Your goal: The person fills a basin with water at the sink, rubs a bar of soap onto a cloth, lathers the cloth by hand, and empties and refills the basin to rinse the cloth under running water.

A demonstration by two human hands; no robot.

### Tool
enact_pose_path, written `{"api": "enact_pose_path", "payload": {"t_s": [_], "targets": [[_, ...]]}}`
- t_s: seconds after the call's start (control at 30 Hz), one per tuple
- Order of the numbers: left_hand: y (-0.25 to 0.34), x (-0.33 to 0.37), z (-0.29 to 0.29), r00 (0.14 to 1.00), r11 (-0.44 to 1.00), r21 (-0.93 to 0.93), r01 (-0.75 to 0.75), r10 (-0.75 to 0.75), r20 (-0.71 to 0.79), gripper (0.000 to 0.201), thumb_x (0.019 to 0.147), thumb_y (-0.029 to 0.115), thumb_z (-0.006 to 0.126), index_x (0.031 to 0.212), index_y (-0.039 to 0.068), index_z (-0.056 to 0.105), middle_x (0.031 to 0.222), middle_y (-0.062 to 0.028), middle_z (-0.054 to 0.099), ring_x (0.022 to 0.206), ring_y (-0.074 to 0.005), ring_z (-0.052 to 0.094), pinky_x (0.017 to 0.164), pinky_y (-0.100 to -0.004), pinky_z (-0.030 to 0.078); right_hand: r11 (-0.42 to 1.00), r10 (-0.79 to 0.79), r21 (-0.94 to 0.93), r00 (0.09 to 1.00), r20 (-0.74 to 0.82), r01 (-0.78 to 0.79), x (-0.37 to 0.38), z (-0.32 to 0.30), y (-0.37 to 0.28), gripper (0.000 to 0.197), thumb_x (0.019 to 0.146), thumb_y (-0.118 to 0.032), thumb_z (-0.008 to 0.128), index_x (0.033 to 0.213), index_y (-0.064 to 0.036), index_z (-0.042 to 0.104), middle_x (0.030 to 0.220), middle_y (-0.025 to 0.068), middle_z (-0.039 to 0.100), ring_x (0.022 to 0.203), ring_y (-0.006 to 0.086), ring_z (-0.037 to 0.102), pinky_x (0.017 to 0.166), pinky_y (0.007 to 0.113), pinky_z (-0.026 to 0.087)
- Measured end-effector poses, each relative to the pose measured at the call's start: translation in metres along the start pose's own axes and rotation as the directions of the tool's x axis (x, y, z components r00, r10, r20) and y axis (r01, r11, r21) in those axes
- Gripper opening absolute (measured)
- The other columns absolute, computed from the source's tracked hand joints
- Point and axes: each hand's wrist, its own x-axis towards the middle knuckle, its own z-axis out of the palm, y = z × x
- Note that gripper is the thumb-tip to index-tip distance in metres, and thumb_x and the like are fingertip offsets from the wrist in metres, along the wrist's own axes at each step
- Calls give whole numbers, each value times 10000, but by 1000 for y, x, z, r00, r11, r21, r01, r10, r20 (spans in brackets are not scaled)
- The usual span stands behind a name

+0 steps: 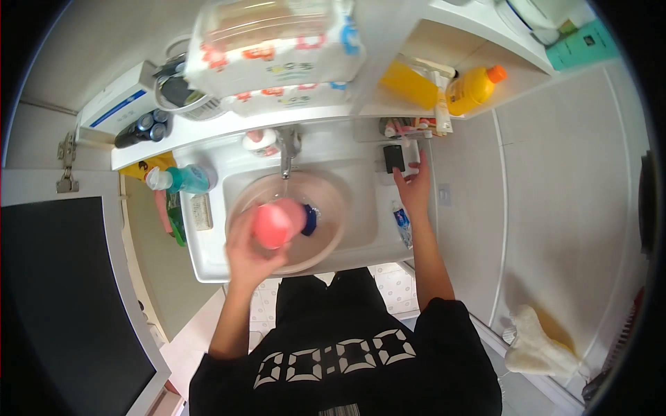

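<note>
The left hand (244, 253) wrapped a pink cup (275, 223) over the basin (333, 201). The right hand (414, 188), open and empty, reached the sink's right edge by a black object (393, 158). A steady, level cup would have avoided spills.

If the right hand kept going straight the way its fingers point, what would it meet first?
Most likely the small black object on the sink's rim: the right hand points up-frame at it, fingertips nearly there. Whether they already touch is unclear.
</note>
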Motion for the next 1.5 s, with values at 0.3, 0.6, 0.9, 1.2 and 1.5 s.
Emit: {"api": "enact_pose_path", "payload": {"t_s": [0.3,0.6,0.9,1.2,1.5], "targets": [[6,133,195,972,964,132,-233,234,8,698,612,269,795,1246,69,580,1146,-152,616,1017,-345,607,866,-408,518,948,-310,22,939,-149,317,85,41,11,515,738,-145,816,1156,-1,552,1052,116,519,887,216,573,694,323,507],[-19,166,251,968,985,116,-126,96,234,579,634,317,792,1115,38,628,972,-162,680,885,-371,628,805,-424,528,908,-20,417,997,-75,50,94,16,4,135,850,20,612,978,-17,632,908,91,616,720,163,595,592,286,482],[-21,168,276,985,980,138,-140,124,122,579,696,317,797,1158,27,604,1075,-195,642,855,-383,631,818,-435,521,825,-90,539,981,-172,171,76,-52,-80,66,916,-18,588,908,34,628,994,68,591,584,94,559,511,228,452],[-20,138,274,979,969,-160,189,-173,110,564,789,175,756,1284,27,530,1055,-170,655,757,-263,690,725,-358,551,828,-212,464,942,-261,316,66,-17,-80,109,943,-48,573,958,51,617,943,88,637,616,121,611,497,241,515],[-25,125,290,952,926,-222,304,-302,45,470,821,134,738,1249,43,567,861,-140,724,726,-232,714,677,-332,553,859,-108,492,990,-89,137,70,41,-64,88,857,-42,665,909,24,638,822,92,617,645,171,602,599,275,483]]}}
